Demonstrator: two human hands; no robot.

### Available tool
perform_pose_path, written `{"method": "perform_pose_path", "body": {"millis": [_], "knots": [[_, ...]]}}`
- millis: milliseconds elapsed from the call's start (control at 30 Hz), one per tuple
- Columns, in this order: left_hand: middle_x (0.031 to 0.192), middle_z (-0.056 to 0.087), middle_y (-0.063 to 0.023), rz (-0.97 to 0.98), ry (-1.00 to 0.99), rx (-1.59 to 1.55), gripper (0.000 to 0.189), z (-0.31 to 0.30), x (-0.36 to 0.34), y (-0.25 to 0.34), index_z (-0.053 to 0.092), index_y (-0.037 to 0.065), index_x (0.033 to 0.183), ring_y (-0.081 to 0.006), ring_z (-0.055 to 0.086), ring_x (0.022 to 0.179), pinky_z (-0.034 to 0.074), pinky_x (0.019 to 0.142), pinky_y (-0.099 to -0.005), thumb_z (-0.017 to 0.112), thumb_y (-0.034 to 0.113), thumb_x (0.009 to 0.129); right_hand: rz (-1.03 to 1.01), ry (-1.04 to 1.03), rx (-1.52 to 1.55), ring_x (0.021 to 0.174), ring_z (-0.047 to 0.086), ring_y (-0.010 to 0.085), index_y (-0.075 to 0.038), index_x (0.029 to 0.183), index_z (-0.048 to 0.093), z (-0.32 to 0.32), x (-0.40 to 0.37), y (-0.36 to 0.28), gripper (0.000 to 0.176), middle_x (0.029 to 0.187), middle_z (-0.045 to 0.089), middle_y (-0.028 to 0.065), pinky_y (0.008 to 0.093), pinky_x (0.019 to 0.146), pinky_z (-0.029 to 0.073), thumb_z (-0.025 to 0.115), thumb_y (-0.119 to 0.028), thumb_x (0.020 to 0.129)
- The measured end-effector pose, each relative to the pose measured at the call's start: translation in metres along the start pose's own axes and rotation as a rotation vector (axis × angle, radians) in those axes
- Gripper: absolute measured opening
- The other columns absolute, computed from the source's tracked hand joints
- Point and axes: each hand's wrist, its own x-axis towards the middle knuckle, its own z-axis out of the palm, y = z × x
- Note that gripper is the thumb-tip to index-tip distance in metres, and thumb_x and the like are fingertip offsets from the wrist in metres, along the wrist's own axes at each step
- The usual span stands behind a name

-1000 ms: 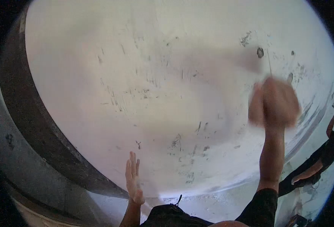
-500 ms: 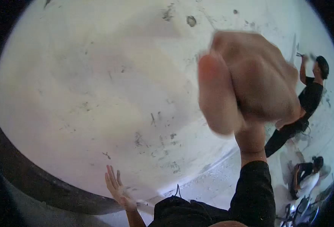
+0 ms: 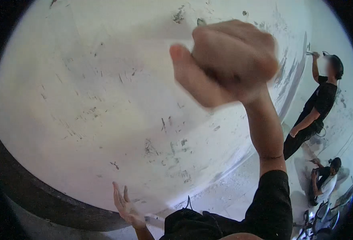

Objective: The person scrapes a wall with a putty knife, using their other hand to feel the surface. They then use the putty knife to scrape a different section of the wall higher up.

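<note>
A large pale wall [image 3: 124, 100] with dark scuffs and scratches fills most of the view. My right hand [image 3: 228, 62] is raised in front of its upper part, close to the camera, with the fingers curled into a fist. Whatever that fist may hold is hidden. Low in the view, my left hand [image 3: 127, 207] is near the wall's lower part, fingers apart and nothing in it. Whether its fingertips touch the wall cannot be told.
At the right, a person in black [image 3: 324, 96] stands with one arm raised to the wall, holding a tool. Below, another person in a white top [image 3: 327, 186] sits low, near a dark wheeled object [image 3: 322, 216]. A dark band [image 3: 44, 192] borders the wall at lower left.
My right hand has moved left and slightly up, still closed. My left hand has shifted slightly down. The standing person is more upright in view, with the raised arm higher.
</note>
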Motion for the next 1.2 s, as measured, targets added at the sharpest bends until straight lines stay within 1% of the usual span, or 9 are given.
{"method": "perform_pose_path", "body": {"millis": [100,267,533,567,700,800,867,1033,1200], "knots": [[0.140,0.025,-0.0246,-0.039,-0.009,0.017,0.082,-0.002,-0.001,0.000,0.030,0.003,0.132,-0.0379,0.022,0.131,0.026,0.101,-0.0540,0.039,0.065,0.080,-0.247,0.081,-0.218,0.030,0.029,0.0050,-0.013,0.046,0.045,0.002,0.007,0.001,0.029,0.037,0.030,-0.0052,0.0191,0.028,0.020,0.062,0.000,0.067],[0.140,0.025,-0.0248,-0.020,-0.043,-0.024,0.082,0.002,-0.002,0.007,0.031,0.003,0.132,-0.0378,0.024,0.130,0.026,0.101,-0.0542,0.039,0.066,0.080,0.161,-0.143,-0.061,0.031,0.030,0.0059,-0.015,0.050,0.045,0.013,-0.003,0.012,0.029,0.039,0.032,-0.0029,0.0220,0.030,0.022,0.063,-0.008,0.072],[0.139,0.025,-0.0257,-0.122,0.004,-0.176,0.080,0.011,-0.006,0.011,0.032,0.004,0.131,-0.0392,0.022,0.130,0.027,0.101,-0.0539,0.039,0.066,0.080,0.079,0.055,0.144,0.029,0.030,0.0046,-0.013,0.047,0.046,0.015,0.019,0.013,0.032,0.038,0.034,-0.0029,0.0188,0.028,0.019,0.067,-0.007,0.071],[0.139,0.024,-0.0257,-0.126,-0.019,-0.203,0.078,0.011,-0.006,0.013,0.032,0.005,0.131,-0.0396,0.022,0.130,0.027,0.101,-0.0538,0.040,0.065,0.081,0.323,-0.416,0.083,0.040,0.043,0.0074,-0.011,0.061,0.052,0.003,0.045,0.005,0.018,0.048,0.044,-0.0021,0.0212,0.038,0.033,0.064,-0.011,0.074],[0.140,0.023,-0.0256,-0.124,-0.058,-0.286,0.074,0.017,-0.006,0.009,0.033,0.006,0.130,-0.0404,0.023,0.130,0.027,0.100,-0.0536,0.040,0.062,0.081,0.492,-0.123,0.313,0.060,0.058,0.0123,-0.008,0.080,0.059,0.022,-0.001,-0.004,0.011,0.069,0.059,0.0028,0.0266,0.055,0.049,0.063,-0.018,0.078],[0.140,0.023,-0.0256,-0.141,-0.053,-0.299,0.076,0.022,-0.004,0.014,0.032,0.007,0.131,-0.0402,0.024,0.129,0.028,0.100,-0.0535,0.041,0.062,0.080,0.433,-0.517,0.792,0.081,0.060,0.0195,-0.010,0.101,0.060,0.008,-0.007,0.038,0.032,0.087,0.063,0.0061,0.0284,0.078,0.048,0.068,-0.029,0.076],[0.140,0.023,-0.0255,-0.149,-0.025,-0.301,0.077,0.019,-0.008,0.014,0.032,0.007,0.131,-0.0402,0.024,0.129,0.028,0.100,-0.0532,0.042,0.063,0.079,0.284,-0.161,0.071,0.033,0.043,0.0152,-0.014,0.050,0.047,0.015,0.002,0.013,0.027,0.039,0.040,-0.0015,0.0250,0.035,0.035,0.064,-0.014,0.071],[0.140,0.024,-0.0249,-0.251,-0.009,-0.344,0.078,0.036,0.002,0.015,0.032,0.007,0.131,-0.0404,0.026,0.128,0.030,0.099,-0.0521,0.043,0.064,0.078,0.087,0.118,-0.064,0.027,0.030,0.0046,-0.012,0.044,0.045,0.006,-0.005,0.016,0.034,0.035,0.031,-0.0061,0.0192,0.026,0.019,0.067,-0.009,0.070],[0.140,0.022,-0.0261,-0.262,-0.144,-0.467,0.079,0.100,-0.008,0.020,0.033,0.007,0.128,-0.0404,0.027,0.127,0.030,0.098,-0.0517,0.047,0.064,0.077,0.093,0.175,0.186,0.028,0.034,0.0070,-0.011,0.046,0.048,0.000,-0.015,0.011,0.030,0.035,0.031,-0.0048,0.0202,0.026,0.023,0.064,-0.008,0.071]]}}
